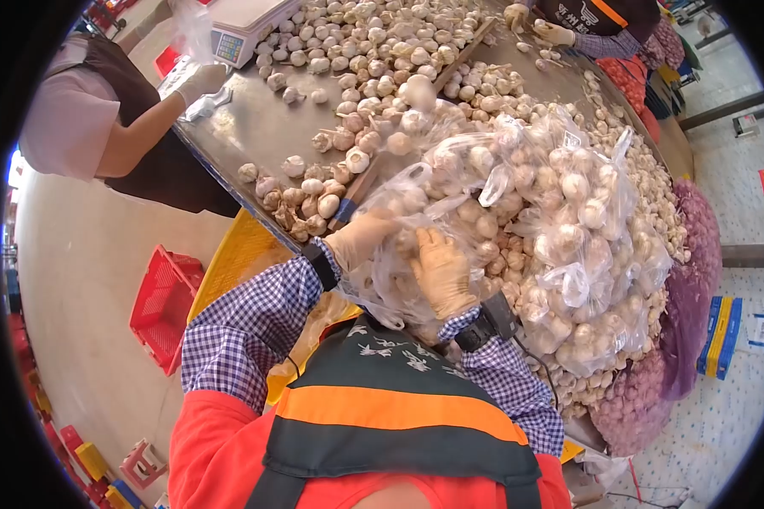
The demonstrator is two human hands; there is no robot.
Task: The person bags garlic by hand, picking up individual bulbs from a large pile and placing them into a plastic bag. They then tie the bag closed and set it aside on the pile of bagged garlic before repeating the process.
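Head view. I take the metal sorting table as my landmark. At its near edge my left hand, gloved, closes its fingers over the top of a clear plastic bag of garlic, pinching the film. My right hand, also gloved, lies flat against the same bag just beside the left, fingers spread and pressed to the plastic; whether it grips the film or only steadies it I cannot tell. The bag rests at the table's near edge, touching a heap of filled garlic bags that covers the table's near right part. Loose garlic bulbs are spread over the table's far half, with a smaller cluster along its left edge. A weighing scale stands at the table's far left corner. A second person's gloved hand reaches to the table beside the scale; a third person's hands work at the far right edge. A red crate sits on the floor left of the table. Purple mesh sacks lie along its right side.
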